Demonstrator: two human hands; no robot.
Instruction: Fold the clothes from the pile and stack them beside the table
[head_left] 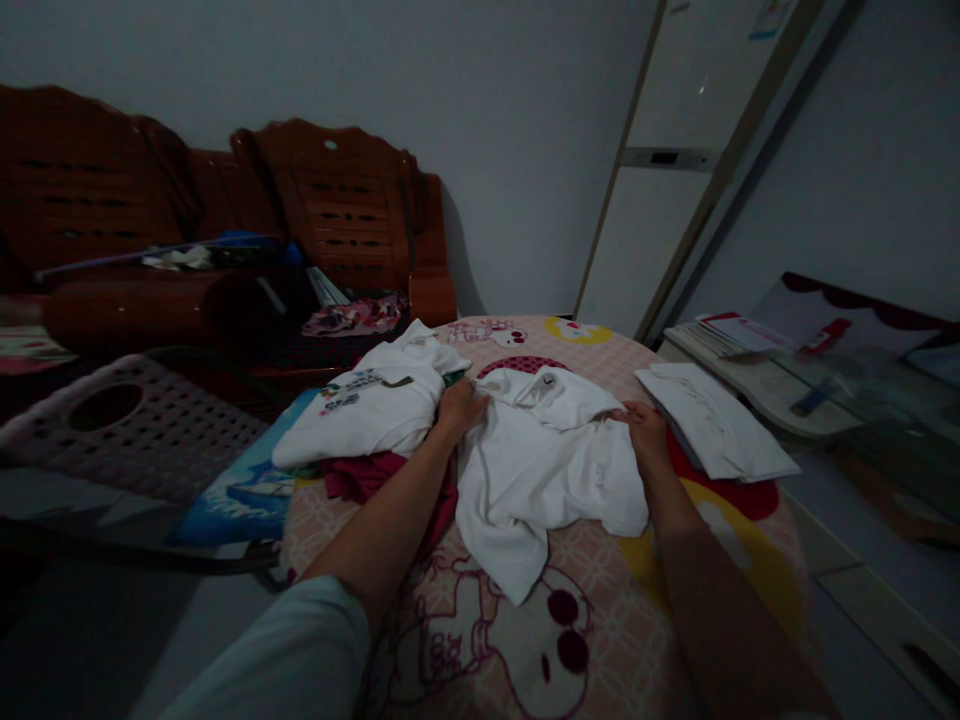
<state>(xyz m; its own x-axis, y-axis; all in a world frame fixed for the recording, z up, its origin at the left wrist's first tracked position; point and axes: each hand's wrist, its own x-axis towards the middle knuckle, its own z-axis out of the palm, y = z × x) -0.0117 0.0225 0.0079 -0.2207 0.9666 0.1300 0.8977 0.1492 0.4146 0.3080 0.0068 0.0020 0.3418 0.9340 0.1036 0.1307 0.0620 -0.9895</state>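
A white T-shirt [551,470] lies spread and rumpled on a round table with a patterned pink cover [630,630]. Its collar faces away from me, with a small dark mark inside the neck. My left hand [461,408] is closed on the shirt's left shoulder edge, and my right hand [645,428] pinches the right side near the sleeve. Left of it is a loose pile with a printed white shirt [397,400] on top and dark red cloth [367,475] beneath. At the right rests a folded white garment [712,420].
A woven pink chair [142,430] with a blue cushion [247,490] stands close at the left. Behind it is a carved wooden sofa [337,200] with clothes on it. A glass-topped stand [862,390] with papers is at the right, near a tall white cabinet-like unit [645,220].
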